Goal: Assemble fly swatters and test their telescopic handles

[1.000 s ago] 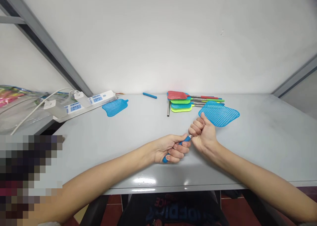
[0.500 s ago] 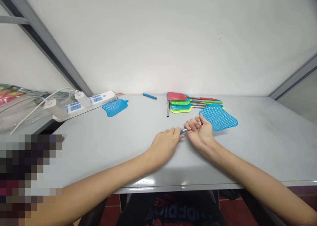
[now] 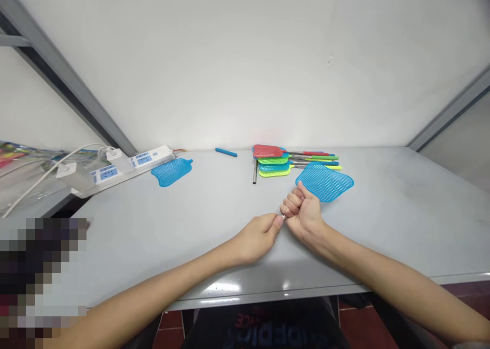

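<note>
Both my hands grip one fly swatter with a blue mesh head (image 3: 325,182). My right hand (image 3: 304,211) is wrapped round its shaft just below the head. My left hand (image 3: 258,237) is closed round the handle end, close to the right fist. Between the fists a short bit of metal shaft shows; the handle itself is hidden in my left fingers. Beyond my hands lies a stack of fly swatters (image 3: 273,160) with red, green, blue and yellow heads. A loose metal tube (image 3: 254,172) lies at its left end.
A separate blue swatter head (image 3: 172,172) lies at the left, beside a white power strip (image 3: 130,170) with plugs and cables. A blue handle piece (image 3: 226,152) lies near the wall. Plastic packaging (image 3: 34,170) is at the far left.
My left hand has shifted its grip, its thumb now on top, and the blue handle end that showed between my hands is covered. The view has moved slightly.
</note>
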A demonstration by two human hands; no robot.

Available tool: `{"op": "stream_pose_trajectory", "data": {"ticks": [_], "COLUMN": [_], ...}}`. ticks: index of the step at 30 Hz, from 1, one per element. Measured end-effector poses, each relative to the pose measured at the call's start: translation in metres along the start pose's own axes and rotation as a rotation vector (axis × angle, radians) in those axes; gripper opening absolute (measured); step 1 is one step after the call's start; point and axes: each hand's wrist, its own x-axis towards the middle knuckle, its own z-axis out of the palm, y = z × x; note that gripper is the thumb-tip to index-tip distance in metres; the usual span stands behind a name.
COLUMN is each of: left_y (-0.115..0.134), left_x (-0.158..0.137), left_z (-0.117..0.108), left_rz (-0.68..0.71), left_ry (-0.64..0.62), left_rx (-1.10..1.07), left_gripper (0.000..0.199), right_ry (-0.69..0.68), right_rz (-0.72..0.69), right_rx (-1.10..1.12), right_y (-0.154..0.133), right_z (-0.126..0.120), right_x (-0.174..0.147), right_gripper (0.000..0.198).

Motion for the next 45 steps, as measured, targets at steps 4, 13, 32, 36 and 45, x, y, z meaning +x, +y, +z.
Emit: {"op": "stream_pose_trajectory", "data": {"ticks": [4,13,32,36,45], "left_y": [0.004,0.006,0.002,-0.003,0.003], "left_x": [-0.001,0.001,-0.002,-0.001,0.002], "left_z": [-0.002,-0.012,0.006,0.008,-0.002], "left_rz": [-0.257,-0.435,-0.040,-0.008,-0.325], "left_ry": [-0.260,-0.515,0.326,0.314,-0.176], "left_rx": [-0.561,-1.249,0.702,0.596,-0.245], "left_gripper": [0.031,0.026,0.021,0.024,0.039], "right_ry": [-0.063,-0.202,-0.017,0.026,0.136], "right_rz": [0.041,0.094,-0.175,-0.177,-0.017], "right_rx": [0.018,0.066,0.014,0.026,0.050], "right_y": [-0.003,-0.007,-0.010,-0.006,0.001], "right_z": [0.001,0.004,0.006,0.006,-0.002], "right_x": [0.000,0.001,0.003,-0.002,0.001], "right_gripper": [0.040,0.041,0.042,0.040,0.038]}}
